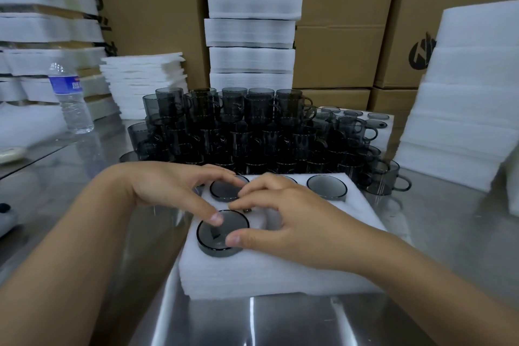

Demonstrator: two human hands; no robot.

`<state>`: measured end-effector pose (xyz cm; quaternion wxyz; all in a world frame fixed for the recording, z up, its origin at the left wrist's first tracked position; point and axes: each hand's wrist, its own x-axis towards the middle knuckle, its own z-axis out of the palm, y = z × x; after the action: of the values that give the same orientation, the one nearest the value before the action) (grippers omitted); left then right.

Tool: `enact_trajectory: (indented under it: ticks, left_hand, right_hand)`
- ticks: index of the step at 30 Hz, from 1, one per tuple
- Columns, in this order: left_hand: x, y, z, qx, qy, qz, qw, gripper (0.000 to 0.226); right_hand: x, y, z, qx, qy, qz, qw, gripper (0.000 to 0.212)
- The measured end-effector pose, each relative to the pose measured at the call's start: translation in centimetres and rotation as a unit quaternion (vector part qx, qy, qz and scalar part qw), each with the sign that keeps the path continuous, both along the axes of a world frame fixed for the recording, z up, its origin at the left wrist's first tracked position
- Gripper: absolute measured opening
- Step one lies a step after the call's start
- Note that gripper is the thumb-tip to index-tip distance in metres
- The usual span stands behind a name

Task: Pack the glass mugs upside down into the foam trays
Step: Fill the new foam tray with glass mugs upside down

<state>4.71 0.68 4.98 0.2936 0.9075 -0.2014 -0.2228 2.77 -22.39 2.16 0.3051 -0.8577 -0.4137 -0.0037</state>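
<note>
A white foam tray (280, 270) lies on the steel table in front of me. Smoky grey glass mugs sit upside down in its holes: a front-left mug (213, 236) standing proud of the foam, a back-left mug (224, 191) and a back-right mug (325, 187). My left hand (174, 191) presses its thumb on the front-left mug's base, with its fingers over the back-left mug. My right hand (286, 219) holds the front-left mug's edge between thumb and index finger. It hides part of the tray's middle holes.
A dense stack of loose grey mugs (238, 126) stands just behind the tray. Piles of foam sheets (460, 121) rise on the right, behind and left, with cardboard boxes (342, 36) at the back. A water bottle (70, 98) stands left.
</note>
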Motion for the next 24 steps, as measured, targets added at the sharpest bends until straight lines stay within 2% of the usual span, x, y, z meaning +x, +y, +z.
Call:
enact_trajectory:
  ticks: [3, 6, 9, 12, 15, 18, 24]
  left_hand:
    - [0.3, -0.9, -0.2, -0.04, -0.054, 0.097, 0.993, 0.059]
    - [0.9, -2.9, -1.1, -0.09, -0.17, 0.229, 0.954, 0.039]
    - [0.4, -5.9, -1.9, -0.094, -0.292, 0.207, 0.929, 0.027]
    - [-0.7, -7.9, -2.1, -0.088, -0.304, 0.116, 0.941, 0.026]
    - [-1.1, -8.6, -2.3, 0.002, -0.357, 0.026, 0.934, 0.017]
    - [-1.3, -8.6, -2.2, 0.007, -0.381, 0.021, 0.924, 0.014]
    - [-1.1, -8.6, -2.3, -0.02, -0.382, 0.032, 0.923, 0.012]
  right_hand:
    - [0.6, -0.7, 1.1, 0.089, 0.034, -0.028, 0.995, 0.033]
    - [2.5, -1.9, 2.3, 0.227, 0.011, -0.108, 0.968, 0.012]
    - [5.0, -3.8, 2.8, 0.294, -0.048, -0.209, 0.932, 0.01]
    - [7.5, -5.8, 2.2, 0.288, -0.075, -0.283, 0.912, 0.015]
    - [9.7, -7.4, 0.9, 0.228, -0.056, -0.355, 0.905, 0.022]
    - [10.9, -8.1, -0.2, 0.18, -0.035, -0.385, 0.904, 0.029]
    - [10.7, -7.9, -0.7, 0.185, 0.001, -0.336, 0.924, 0.031]
